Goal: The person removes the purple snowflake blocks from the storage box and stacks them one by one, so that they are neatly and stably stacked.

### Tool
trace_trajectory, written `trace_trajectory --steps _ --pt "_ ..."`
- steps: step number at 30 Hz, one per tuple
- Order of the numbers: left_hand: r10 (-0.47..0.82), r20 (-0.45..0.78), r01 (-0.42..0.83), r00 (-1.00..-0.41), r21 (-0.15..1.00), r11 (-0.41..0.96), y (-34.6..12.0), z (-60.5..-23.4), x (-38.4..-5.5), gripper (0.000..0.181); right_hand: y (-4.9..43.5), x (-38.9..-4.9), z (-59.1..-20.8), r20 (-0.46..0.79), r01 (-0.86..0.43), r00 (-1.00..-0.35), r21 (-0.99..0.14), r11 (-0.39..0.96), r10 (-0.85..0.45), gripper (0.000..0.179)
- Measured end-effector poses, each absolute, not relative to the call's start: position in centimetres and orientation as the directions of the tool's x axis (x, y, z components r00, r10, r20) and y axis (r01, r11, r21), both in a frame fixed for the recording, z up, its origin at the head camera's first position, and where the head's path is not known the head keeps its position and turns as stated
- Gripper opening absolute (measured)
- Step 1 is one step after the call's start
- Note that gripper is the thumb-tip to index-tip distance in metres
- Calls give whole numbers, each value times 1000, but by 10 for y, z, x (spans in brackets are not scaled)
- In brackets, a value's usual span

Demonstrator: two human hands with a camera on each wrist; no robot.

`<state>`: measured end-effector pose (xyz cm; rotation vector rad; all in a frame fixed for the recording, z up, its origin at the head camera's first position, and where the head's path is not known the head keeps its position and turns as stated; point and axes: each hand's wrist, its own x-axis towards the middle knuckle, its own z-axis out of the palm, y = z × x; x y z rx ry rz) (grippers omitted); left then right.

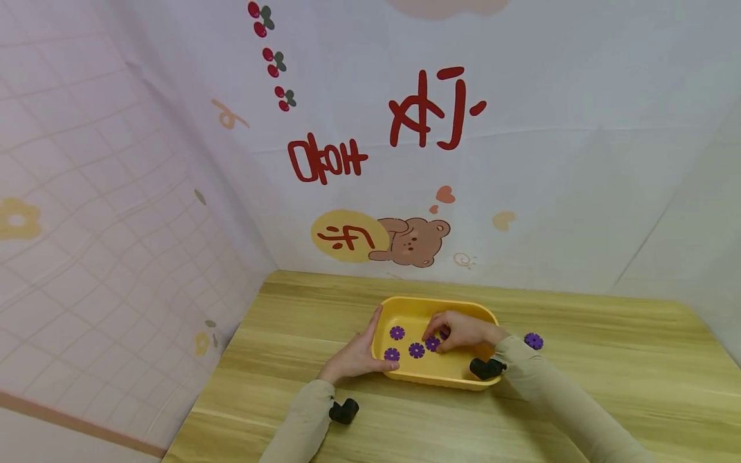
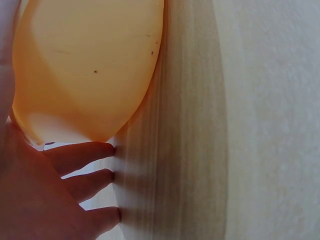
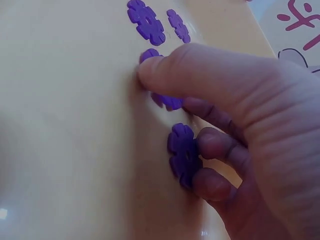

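A yellow plastic basin point(image 1: 446, 379) stands on the table with several purple, notched, flower-shaped plastic discs in it. At its left end my left hand point(image 1: 360, 354) holds the basin, thumb on the front rim and fingers spread along the outer wall; in the left wrist view, those fingers point(image 2: 87, 185) reach down near the tabletop. Inside the basin my right hand point(image 1: 460, 329) pinches a purple disc point(image 1: 432, 344) between thumb and fingers. The thumb hides part of this disc point(image 3: 170, 101) in the right wrist view. Its lower fingers touch another disc point(image 3: 184, 155).
One more purple disc point(image 1: 534, 341) lies on the wood-grain table point(image 1: 608, 360), right of the basin. Other discs point(image 1: 397, 332) lie in its left half. A printed white cloth point(image 1: 550, 161) hangs behind the table. A black wrist camera point(image 1: 487, 368) overlaps the basin's front right corner.
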<state>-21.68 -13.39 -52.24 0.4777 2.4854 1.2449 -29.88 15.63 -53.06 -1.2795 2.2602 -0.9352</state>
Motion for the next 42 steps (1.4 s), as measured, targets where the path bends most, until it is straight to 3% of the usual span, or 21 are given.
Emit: trace_trajectory --steps 28,35,42 --pt "443 -124 164 -888 814 557 -134 -521 -216 119 165 -290 -487 25 -462 -623 -818 343 -781 30" --pt "438 -126 160 -890 814 559 -134 -520 -216 119 181 -283 -482 67 -487 -602 -820 300 -796 31" --pt "449 -110 172 -887 823 541 -134 -522 -217 119 197 -276 -476 71 -449 -629 -846 287 -775 33"
